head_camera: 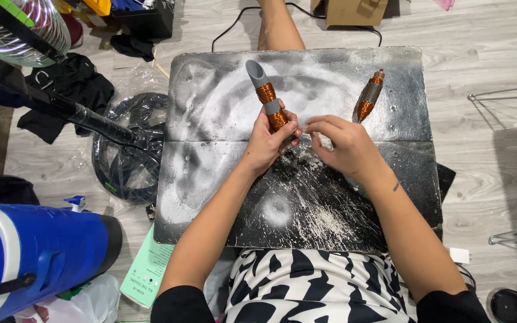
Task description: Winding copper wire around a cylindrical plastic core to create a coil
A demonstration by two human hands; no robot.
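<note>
- The left hand (268, 139) gripped a grey tool wound with copper wire (265, 96), its fingers closed around the lower copper band; the tool stood tilted, its open grey tip pointing toward 11 o'clock above the tabletop (222, 197).
- The right hand (342, 145) hovered just beside the left at 3 o'clock, its fingers narrowed in a pinch near the tool's lower end; whether anything lay between them could not be told.
- A second copper-wound tool (369, 96) lay on the tabletop at 1 o'clock from the right hand, apart from both hands.
- The tabletop was a dark board, scratched and dusted with white powder, split by a seam across its middle.
- At 9 o'clock of the board, on the floor, sat a black fan base wrapped in clear plastic (128, 158), with a blue cooler (37, 251) at 8 o'clock.
- A cardboard box (354, 12) stood at 12 o'clock.
</note>
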